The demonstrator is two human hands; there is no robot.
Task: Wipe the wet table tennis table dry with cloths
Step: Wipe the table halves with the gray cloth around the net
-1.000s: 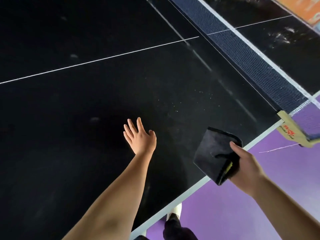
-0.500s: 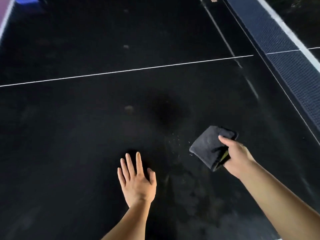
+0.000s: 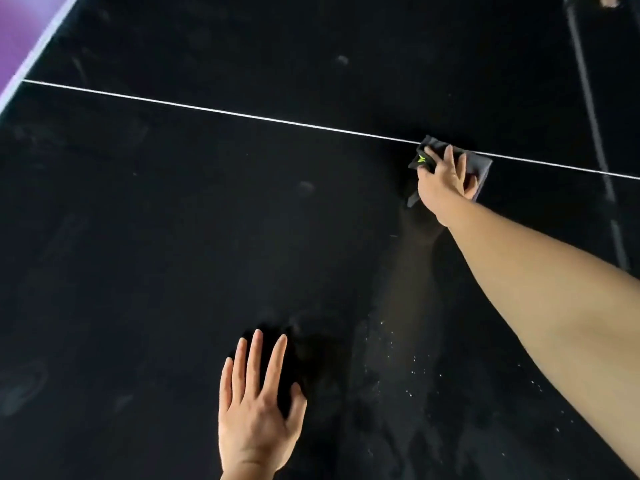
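The folded dark grey cloth (image 3: 479, 164), held in the air above the black table tennis table (image 3: 207, 237) half a second ago, has been carried to the upper right of the frame and pressed flat onto the thin white centre line (image 3: 242, 114) under the right hand (image 3: 446, 178). The view has been shifted leftward, the net lost and the purple floor (image 3: 20, 32) brought into the upper left corner.
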